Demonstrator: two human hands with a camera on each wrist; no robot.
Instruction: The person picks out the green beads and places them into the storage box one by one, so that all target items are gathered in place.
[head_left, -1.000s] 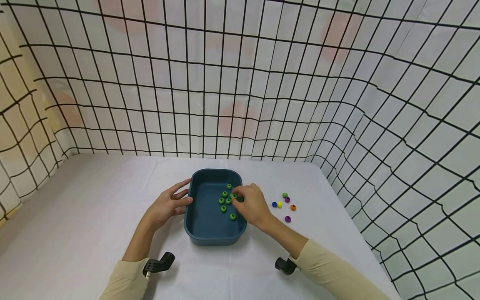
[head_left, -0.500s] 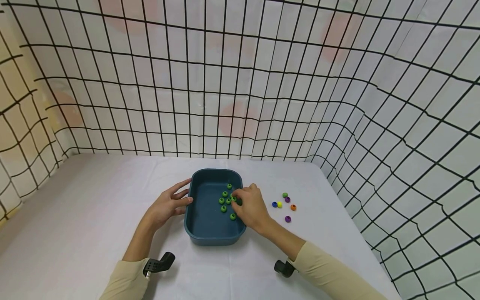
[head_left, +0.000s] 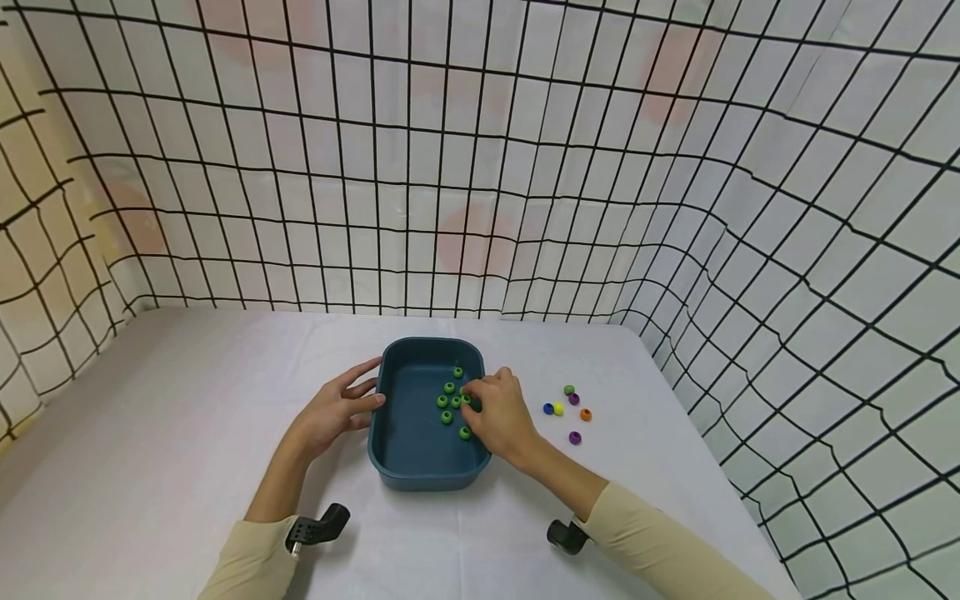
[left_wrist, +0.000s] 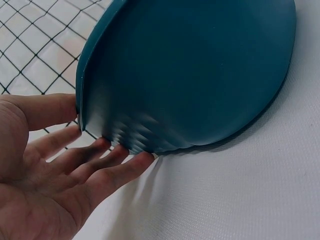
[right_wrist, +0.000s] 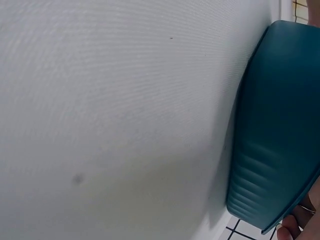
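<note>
A dark teal plastic box [head_left: 408, 442] stands on the white cloth, with several green beads [head_left: 447, 417] in its right half. My left hand [head_left: 330, 414] rests against the left side of the box. In the left wrist view its spread fingers [left_wrist: 120, 175] touch the ribbed outer wall. Over the right rim reaches my right hand [head_left: 501, 415], thumb and forefinger round a green bead [head_left: 466, 400] low in the box. The right wrist view catches only part of the right hand [right_wrist: 300, 222] beyond the box wall [right_wrist: 275, 110].
To the right of the box lie loose beads on the cloth: a green bead [head_left: 569, 390], two purple beads [head_left: 575, 437], a blue bead [head_left: 548, 409], a yellow bead [head_left: 558, 409] and an orange bead [head_left: 586, 415]. Black wire mesh [head_left: 408, 208] encloses the back and sides.
My right hand has shifted slightly down and left, and the green bead at its fingertips sits a little lower in view. My left hand and the box have stayed put.
</note>
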